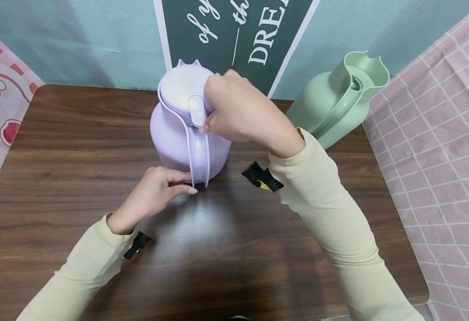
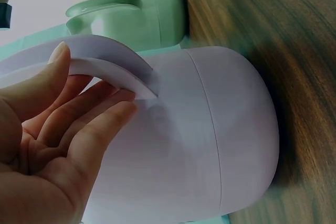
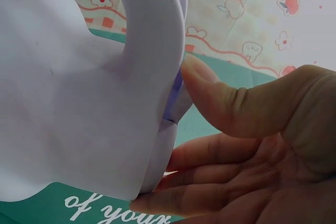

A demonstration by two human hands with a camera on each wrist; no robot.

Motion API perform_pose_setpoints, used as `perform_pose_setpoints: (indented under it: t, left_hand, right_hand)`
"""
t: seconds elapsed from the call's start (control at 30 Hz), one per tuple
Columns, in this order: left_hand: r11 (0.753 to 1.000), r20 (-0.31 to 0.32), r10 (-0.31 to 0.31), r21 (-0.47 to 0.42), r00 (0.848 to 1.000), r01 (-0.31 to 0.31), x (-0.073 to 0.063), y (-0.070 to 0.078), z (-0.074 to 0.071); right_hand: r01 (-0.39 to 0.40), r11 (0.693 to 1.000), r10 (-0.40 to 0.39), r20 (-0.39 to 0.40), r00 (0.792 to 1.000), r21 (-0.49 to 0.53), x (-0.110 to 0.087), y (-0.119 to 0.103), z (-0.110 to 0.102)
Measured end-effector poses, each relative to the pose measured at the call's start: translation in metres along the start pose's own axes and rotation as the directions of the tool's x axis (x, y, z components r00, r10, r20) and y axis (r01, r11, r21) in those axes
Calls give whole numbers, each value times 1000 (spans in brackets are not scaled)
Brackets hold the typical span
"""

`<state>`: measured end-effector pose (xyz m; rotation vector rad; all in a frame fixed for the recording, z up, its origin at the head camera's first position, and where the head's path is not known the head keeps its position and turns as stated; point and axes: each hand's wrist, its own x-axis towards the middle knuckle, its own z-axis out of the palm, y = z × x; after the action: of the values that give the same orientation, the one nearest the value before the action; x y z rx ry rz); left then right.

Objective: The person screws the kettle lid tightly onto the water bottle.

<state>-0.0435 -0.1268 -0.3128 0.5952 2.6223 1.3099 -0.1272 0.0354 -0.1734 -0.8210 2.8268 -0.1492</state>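
A lavender thermos jug (image 1: 170,142) stands upright on the wooden table, its round lid (image 1: 180,82) seated in the mouth. The jug's curved handle (image 1: 199,156) faces the person. My left hand (image 1: 150,191) holds that handle low down; in the left wrist view the thumb (image 2: 60,59) lies on its edge and the fingers curl beneath. At the top, my right hand (image 1: 238,107) grips the right side of the lid, thumb by the lid's lever (image 1: 196,111). From the right wrist, the fingers (image 3: 205,174) touch the lid's rim.
A light green thermos jug (image 1: 322,102) of the same shape, with no flat lid over its spout, stands at the back right. Behind the table (image 1: 77,147) hangs a teal cloth with a dark lettered panel (image 1: 234,40). Pink checked cloth (image 1: 443,133) covers the right side.
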Motion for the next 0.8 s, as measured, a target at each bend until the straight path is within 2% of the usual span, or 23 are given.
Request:
perform_pose_setpoints:
  t: [0.4, 0.8]
  left_hand:
    - [999, 0, 37, 6, 999, -37, 1, 1, -1]
    - [999, -1, 37, 6, 999, -37, -1, 1, -1]
  right_hand:
    - [1, 1000, -1, -11, 1000, 9, -2, -2, 0]
    - [-19, 1000, 19, -2, 1000, -23, -1, -4, 1]
